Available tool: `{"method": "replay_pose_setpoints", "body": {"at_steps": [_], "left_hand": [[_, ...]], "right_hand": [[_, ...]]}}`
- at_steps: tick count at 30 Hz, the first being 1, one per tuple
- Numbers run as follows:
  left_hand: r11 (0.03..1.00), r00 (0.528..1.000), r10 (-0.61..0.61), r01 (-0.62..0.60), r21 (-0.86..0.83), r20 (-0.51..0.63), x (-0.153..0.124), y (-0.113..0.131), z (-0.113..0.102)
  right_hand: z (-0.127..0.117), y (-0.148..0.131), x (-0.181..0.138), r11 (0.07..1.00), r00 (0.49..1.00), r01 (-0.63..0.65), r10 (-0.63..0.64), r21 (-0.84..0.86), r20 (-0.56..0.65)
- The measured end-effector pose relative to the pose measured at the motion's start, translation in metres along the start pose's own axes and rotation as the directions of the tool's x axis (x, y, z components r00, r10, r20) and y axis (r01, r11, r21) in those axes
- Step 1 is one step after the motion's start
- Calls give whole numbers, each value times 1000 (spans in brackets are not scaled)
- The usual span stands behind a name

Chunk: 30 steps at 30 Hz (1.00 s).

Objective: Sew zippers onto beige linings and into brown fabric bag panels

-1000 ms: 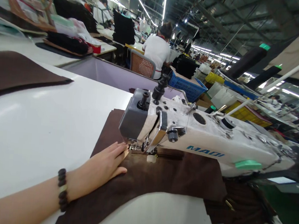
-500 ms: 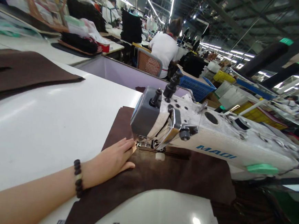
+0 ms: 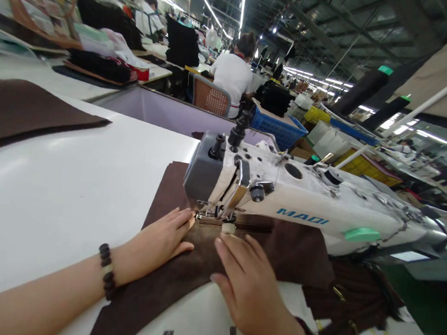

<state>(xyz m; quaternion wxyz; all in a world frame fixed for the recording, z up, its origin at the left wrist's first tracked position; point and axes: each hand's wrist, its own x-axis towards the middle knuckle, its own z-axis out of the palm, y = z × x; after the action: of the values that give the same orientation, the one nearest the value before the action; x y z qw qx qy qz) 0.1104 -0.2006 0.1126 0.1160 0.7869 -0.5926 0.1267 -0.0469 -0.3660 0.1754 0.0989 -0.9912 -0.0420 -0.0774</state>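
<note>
A dark brown fabric panel [image 3: 152, 280] lies flat under the head of a white sewing machine [image 3: 269, 181]. My left hand [image 3: 163, 240], with a beaded bracelet [image 3: 107, 271] at its wrist, rests palm down on the panel, fingers extended to the left side of the presser foot [image 3: 208, 213]. Over the panel's near side is my right hand [image 3: 249, 283], its fingers stretched out and fingertips close to a small white roller [image 3: 228, 228] beside the needle area. Whether the right fingertips press on the cloth I cannot tell. A dark slit or strip [image 3: 253, 226] runs along the panel right of the foot.
Brown panels [image 3: 30, 111] are stacked at the left of the white table [image 3: 52, 185]. Brown pieces with zippers [image 3: 349, 291] lie at the lower right. Black thread cones [image 3: 363, 91] stand behind the machine. A co-worker [image 3: 233, 75] sits ahead, beside a blue crate [image 3: 276, 128].
My right hand has come into view from below and now reaches toward the roller. My left hand stays on the panel. The whole view has shifted slightly.
</note>
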Motion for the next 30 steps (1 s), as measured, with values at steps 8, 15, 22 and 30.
{"method": "replay_pose_setpoints", "body": {"at_steps": [8,15,22,30], "left_hand": [[998,1000,-18,18,-53,-8,-2,-3,10],[995,998,-48,51,-90,35,0,-4,6],[993,996,-42,50,-104,85,3,-2,5],[997,998,-36,39,-66,42,5,2,2]], "right_hand": [[42,2,37,977,990,-144,143,158,18],[46,6,37,967,984,-174,177,188,1],[44,8,36,967,983,-182,179,180,34],[42,9,36,969,982,-182,171,168,76]]}}
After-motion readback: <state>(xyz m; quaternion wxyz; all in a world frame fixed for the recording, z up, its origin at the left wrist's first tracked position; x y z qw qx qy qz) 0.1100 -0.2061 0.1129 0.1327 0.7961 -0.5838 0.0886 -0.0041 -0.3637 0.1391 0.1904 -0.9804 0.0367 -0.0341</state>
